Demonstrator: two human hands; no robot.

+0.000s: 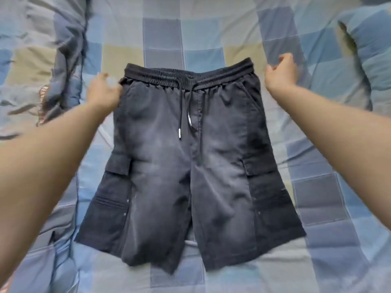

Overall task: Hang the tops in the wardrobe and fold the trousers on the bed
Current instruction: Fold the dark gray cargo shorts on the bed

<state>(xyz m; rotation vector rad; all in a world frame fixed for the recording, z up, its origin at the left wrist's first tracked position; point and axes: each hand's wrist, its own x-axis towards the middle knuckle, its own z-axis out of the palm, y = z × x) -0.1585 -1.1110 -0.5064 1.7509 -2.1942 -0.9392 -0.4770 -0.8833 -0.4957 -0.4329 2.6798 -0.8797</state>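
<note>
1. Dark shorts (190, 157) are laid flat on the checked bed (317, 197), front side up, waistband toward the far edge and leg hems toward the near edge. Spread out like this, they are judged ready for folding.
2. The left hand (103, 92) is placed at the left end of the waistband, touching the cloth. Whether the edge is pinched or only pressed cannot be told; the fingers are blurred.
3. The right hand (280, 70) is held just beside the right end of the waistband, apart from it, fingers loosely curled and nothing held.
4. The drawstring (179, 115) is seen trailing down the middle of the front, loose.
5. A crumpled garment (63, 66) is left lying near the bed's far left corner, well apart from the shorts, and a pillow (364, 60) sits at the far right.
6. Both hands being set at the waistband ends, a last flattening or a lengthwise fold, one leg over the other, is judged the likely step in hand.
</note>
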